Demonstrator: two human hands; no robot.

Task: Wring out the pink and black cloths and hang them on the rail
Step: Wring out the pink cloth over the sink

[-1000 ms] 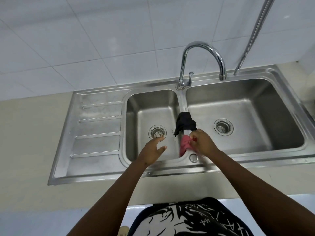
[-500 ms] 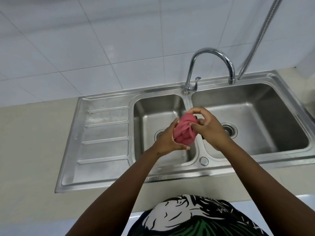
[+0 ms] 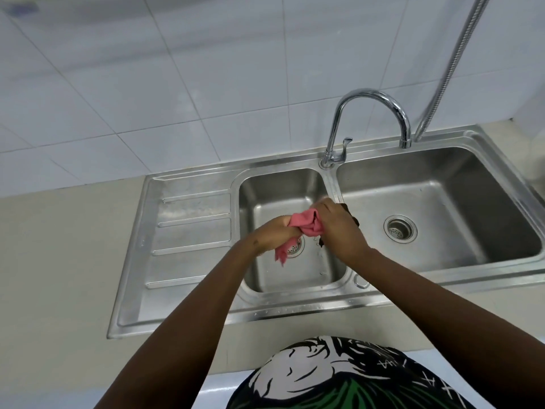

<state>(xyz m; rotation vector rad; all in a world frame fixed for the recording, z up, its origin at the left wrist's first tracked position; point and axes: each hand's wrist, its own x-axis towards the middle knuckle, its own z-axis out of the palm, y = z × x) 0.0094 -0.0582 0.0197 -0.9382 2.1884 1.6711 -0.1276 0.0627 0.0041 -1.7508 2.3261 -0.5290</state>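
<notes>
Head view: both fists are clamped on the pink cloth (image 3: pixel 306 224), held above the left basin (image 3: pixel 283 184) of the sink (image 3: pixel 188 296). The twisted roll runs roughly left to right between them, so each hand sits at one end, knuckles up, forearms converging from below. The left hand (image 3: pixel 272 236) grips the near-left end, a pink tail dangling under it over the drain (image 3: pixel 295 248). The right hand (image 3: pixel 339 228) closes on the other end, and dark scraps of the black cloth (image 3: pixel 352 215) peek out behind and beneath it. Droplets fall. No rail in sight; hanging looks a way off.
</notes>
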